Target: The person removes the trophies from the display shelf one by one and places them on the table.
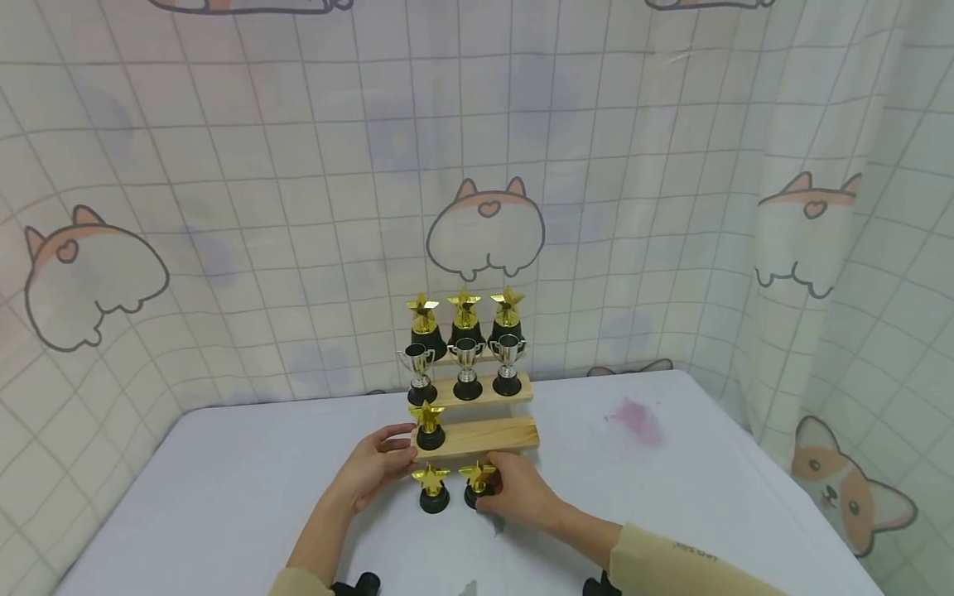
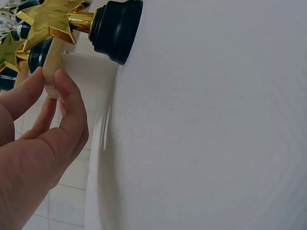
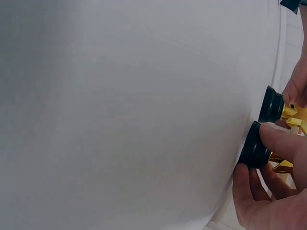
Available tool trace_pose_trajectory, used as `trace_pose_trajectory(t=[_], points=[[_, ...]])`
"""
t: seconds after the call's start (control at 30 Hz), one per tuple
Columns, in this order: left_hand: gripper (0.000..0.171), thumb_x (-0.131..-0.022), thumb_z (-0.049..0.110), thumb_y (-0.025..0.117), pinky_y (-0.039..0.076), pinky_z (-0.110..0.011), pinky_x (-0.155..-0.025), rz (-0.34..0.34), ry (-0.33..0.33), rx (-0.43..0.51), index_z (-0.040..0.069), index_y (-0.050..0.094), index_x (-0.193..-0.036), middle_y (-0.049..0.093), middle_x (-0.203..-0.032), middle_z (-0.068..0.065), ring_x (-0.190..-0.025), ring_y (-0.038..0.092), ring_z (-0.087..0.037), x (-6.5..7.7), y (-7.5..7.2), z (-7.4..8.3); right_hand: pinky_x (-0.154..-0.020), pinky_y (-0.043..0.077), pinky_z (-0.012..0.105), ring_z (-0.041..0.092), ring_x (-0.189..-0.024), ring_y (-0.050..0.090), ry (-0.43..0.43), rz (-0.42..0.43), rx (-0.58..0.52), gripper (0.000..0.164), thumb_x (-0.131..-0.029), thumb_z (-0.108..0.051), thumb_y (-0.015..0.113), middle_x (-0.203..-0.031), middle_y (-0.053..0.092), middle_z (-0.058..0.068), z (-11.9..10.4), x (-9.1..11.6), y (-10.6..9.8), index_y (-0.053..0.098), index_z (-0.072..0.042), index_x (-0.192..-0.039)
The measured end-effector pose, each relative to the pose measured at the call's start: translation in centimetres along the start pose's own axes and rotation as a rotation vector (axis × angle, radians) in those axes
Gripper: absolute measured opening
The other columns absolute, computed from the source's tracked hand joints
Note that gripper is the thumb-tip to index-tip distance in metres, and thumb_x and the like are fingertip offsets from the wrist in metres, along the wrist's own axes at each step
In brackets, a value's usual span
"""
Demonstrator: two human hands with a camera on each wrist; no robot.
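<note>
l hand [image 1: 376, 466] pinches plank [image 1: 484, 436] – r hand [image 1: 522, 490], star trophy [image 1: 476, 476]

Cloth-screened tabletop station; whether in a home or a studio cannot be told. A white-covered table [image 1: 246, 497] lies at 6 o'clock. Grid-patterned fabric [image 1: 298, 207] surrounds it from 9 through 12 to 3 o'clock, falling in folds at 2 o'clock and bearing cartoon corgi prints [image 1: 484, 240] at 9, 12, 3 and 4 o'clock.

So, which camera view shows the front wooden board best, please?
The head view, since the front wooden board shows nearly end to end. The left wrist view catches only its end, pinched by the left hand; the right wrist view shows none clearly.
</note>
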State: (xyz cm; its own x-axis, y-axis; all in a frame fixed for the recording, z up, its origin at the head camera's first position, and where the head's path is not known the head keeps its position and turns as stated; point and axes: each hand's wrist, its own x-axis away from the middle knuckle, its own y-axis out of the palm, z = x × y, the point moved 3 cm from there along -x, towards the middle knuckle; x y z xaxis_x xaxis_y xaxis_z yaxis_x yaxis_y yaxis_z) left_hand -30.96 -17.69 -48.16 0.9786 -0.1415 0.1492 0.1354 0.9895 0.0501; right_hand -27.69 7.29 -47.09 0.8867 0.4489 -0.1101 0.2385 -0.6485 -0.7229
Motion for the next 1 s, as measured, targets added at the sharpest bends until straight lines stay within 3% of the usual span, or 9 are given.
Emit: trace_pose_trajectory(t=[0.27, 0.63, 0.8, 1.0], points=[[0.052, -0.096, 0.0, 0.069, 0.059, -0.039, -0.091, 0.003, -0.001, 0.007, -0.002, 0.051, -0.144, 0.054, -0.125, -0.023, -0.099, 0.066, -0.025, -0.1, -0.1, -0.2, -0.076, 0.057, 0.027, 0.021, -0.091, 0.065, -0.007, -0.023, -0.044, 0.049, -0.075, -0.005, 0.09, -0.102, 0.067, 0.004, -0.1, 0.4, -1.0, 0.065, 0.001, -0.117], [0.053, -0.096, 0.002, 0.07, 0.059, -0.039, -0.091, -0.003, -0.007, -0.002, -0.001, 0.05, -0.145, 0.053, -0.127, -0.023, -0.101, 0.066, -0.026, -0.3, -0.2, -0.2, -0.078, 0.058, 0.032, 0.02, -0.087, 0.064, -0.087, 0.031, -0.07, 0.034, -0.078, 0.002, 0.086, -0.095, 0.066, 0.002, -0.2, 0.8, -3.5, 0.066, -0.001, -0.107], [0.054, -0.096, 0.002, 0.07, 0.059, -0.038, -0.09, -0.008, -0.006, -0.004, -0.001, 0.049, -0.146, 0.053, -0.128, -0.024, -0.101, 0.066, -0.027, -0.2, -0.2, -0.2, -0.073, 0.057, 0.029, 0.02, -0.082, 0.064, -0.147, 0.1, -0.026, 0.026, -0.08, 0.011, 0.076, -0.089, 0.066, 0.002, -0.6, 0.4, -4.8, 0.066, -0.001, -0.1], [0.053, -0.096, 0.0, 0.069, 0.06, -0.039, -0.09, 0.001, -0.011, 0.001, -0.001, 0.05, -0.145, 0.054, -0.127, -0.023, -0.1, 0.066, -0.026, 0.0, -0.2, -0.1, -0.075, 0.059, 0.035, 0.022, -0.083, 0.065, -0.16, 0.182, -0.043, 0.019, -0.085, 0.012, 0.069, -0.091, 0.068, 0.007, -1.4, -0.7, -5.6, 0.068, 0.003, -0.102]])
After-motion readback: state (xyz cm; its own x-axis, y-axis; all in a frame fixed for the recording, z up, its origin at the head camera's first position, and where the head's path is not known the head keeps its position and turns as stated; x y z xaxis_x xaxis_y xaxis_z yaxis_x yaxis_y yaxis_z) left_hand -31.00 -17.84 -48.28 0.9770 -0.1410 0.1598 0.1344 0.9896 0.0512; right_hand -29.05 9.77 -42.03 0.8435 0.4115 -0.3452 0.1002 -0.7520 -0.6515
